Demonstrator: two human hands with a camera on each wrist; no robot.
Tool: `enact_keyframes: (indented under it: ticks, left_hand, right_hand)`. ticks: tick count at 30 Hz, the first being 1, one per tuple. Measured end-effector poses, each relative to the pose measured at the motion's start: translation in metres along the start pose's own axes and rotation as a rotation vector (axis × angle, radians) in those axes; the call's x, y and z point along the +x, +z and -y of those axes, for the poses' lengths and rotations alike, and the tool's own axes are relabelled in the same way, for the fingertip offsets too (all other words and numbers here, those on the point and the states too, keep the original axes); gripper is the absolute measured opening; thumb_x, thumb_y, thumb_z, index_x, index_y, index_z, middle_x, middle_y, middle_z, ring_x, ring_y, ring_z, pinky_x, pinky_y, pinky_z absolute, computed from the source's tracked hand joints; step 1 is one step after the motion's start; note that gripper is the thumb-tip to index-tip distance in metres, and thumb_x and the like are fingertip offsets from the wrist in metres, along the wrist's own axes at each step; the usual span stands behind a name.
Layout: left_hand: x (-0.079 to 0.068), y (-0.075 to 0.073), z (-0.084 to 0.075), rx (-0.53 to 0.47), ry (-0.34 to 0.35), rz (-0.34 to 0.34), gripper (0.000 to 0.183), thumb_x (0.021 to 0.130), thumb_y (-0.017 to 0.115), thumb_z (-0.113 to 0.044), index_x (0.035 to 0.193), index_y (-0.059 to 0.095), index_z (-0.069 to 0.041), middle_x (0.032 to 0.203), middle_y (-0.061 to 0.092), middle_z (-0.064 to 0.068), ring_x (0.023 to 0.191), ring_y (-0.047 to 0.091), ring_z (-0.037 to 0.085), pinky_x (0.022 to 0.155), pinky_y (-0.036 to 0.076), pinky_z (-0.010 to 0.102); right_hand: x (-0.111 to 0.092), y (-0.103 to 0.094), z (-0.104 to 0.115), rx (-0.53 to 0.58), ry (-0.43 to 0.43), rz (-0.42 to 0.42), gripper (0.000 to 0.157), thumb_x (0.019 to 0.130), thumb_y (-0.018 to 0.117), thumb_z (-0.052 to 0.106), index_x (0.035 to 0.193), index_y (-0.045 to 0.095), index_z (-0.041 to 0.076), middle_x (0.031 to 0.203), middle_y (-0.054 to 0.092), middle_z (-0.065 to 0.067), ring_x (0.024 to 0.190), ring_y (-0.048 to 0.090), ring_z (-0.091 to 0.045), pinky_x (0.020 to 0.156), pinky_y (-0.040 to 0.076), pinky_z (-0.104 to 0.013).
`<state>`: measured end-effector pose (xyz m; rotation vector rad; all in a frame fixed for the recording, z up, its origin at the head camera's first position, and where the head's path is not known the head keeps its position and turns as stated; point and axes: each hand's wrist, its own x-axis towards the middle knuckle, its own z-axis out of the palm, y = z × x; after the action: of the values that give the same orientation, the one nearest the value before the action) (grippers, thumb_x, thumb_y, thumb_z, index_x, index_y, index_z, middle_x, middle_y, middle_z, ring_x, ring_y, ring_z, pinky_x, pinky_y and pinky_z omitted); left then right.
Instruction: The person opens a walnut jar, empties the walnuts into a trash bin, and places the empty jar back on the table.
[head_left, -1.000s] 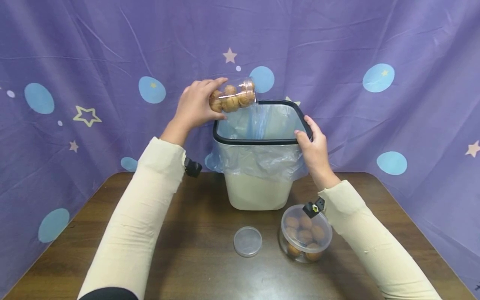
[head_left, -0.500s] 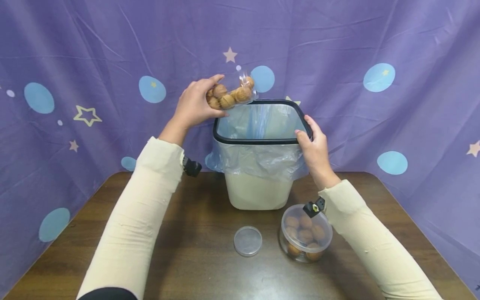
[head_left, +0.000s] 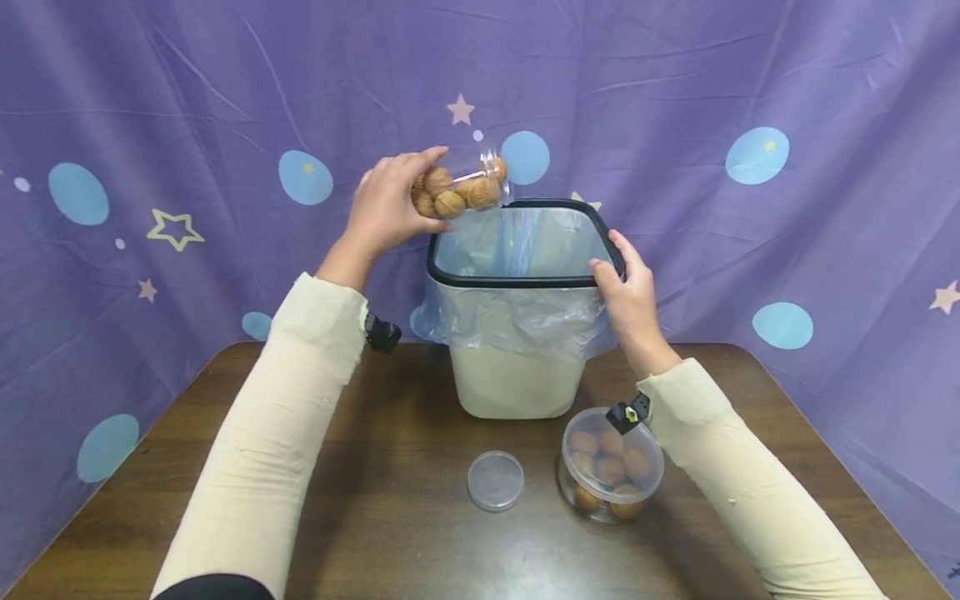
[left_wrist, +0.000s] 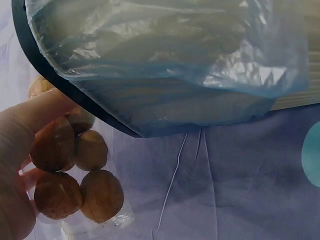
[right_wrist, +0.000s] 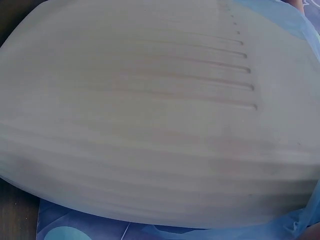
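Note:
My left hand (head_left: 386,204) grips a clear plastic jar (head_left: 465,158) lying nearly on its side, its mouth over the left part of a trash bin (head_left: 517,379). Several walnuts (head_left: 450,202) rest along the jar's lower side, with one near the mouth. In the left wrist view, walnuts (left_wrist: 101,196) show below the bin's dark rim (left_wrist: 60,82). My right hand (head_left: 630,300) holds the bin's black rim at the right, thumb on the near side. A thin translucent bag (head_left: 525,321) lines the bin and hangs over its outside. The bin's floor is hidden.
On the wooden table (head_left: 405,533), a round clear lid (head_left: 496,481) lies before the bin. Right of it stands a lidded clear tub (head_left: 611,467) of walnuts, close under the right forearm. A purple curtain (head_left: 645,83) hangs behind the table.
The jar has shifted slightly left and up, and the walnuts inside have settled along its lower side. My right hand and the bin stay in place.

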<state>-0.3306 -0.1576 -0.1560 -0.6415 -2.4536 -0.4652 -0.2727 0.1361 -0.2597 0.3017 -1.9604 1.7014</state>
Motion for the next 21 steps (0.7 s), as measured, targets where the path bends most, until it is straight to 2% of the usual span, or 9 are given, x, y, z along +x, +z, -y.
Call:
enact_keyframes:
  ticks: [4, 9, 17, 21]
  left_hand:
    - [0.0001, 0.0014, 0.0018, -0.027, 0.006, -0.002, 0.091, 0.064, 0.087, -0.03, 0.143, 0.041, -0.022, 0.134, 0.053, 0.008, 0.122, 0.046, 0.03, 0.104, 0.033, 0.047]
    - [-0.0012, 0.0008, 0.0025, 0.003, -0.002, -0.008, 0.091, 0.064, 0.087, -0.03, 0.143, 0.042, -0.022, 0.134, 0.053, 0.007, 0.121, 0.047, 0.032, 0.103, 0.033, 0.048]
    - [-0.0025, -0.0004, 0.004, 0.054, 0.033, 0.014, 0.088, 0.064, 0.086, -0.026, 0.141, 0.044, -0.022, 0.138, 0.05, 0.007, 0.125, 0.044, 0.032, 0.105, 0.031, 0.05]
    - [-0.0053, 0.0003, 0.0054, 0.05, 0.052, 0.029, 0.088, 0.064, 0.087, -0.025, 0.141, 0.044, -0.021, 0.139, 0.049, 0.008, 0.127, 0.043, 0.032, 0.106, 0.029, 0.051]
  right_hand:
    - [0.0013, -0.0003, -0.0015, -0.001, -0.001, -0.004, 0.059, 0.086, 0.053, 0.018, 0.141, 0.041, 0.0, 0.143, 0.043, -0.013, 0.128, 0.041, -0.019, 0.109, 0.031, -0.029]
    - [0.0022, 0.0002, -0.0021, -0.01, 0.009, 0.0, 0.059, 0.086, 0.053, 0.018, 0.141, 0.041, 0.0, 0.143, 0.043, -0.013, 0.128, 0.041, -0.019, 0.109, 0.031, -0.029]
    - [0.0034, 0.0015, -0.0035, -0.019, 0.011, 0.0, 0.059, 0.086, 0.052, 0.019, 0.141, 0.041, 0.0, 0.143, 0.043, -0.014, 0.128, 0.041, -0.019, 0.109, 0.031, -0.029]
    - [0.0029, 0.0027, -0.0039, -0.025, 0.014, -0.007, 0.059, 0.085, 0.053, 0.018, 0.14, 0.042, 0.0, 0.143, 0.043, -0.014, 0.128, 0.041, -0.02, 0.108, 0.031, -0.029]
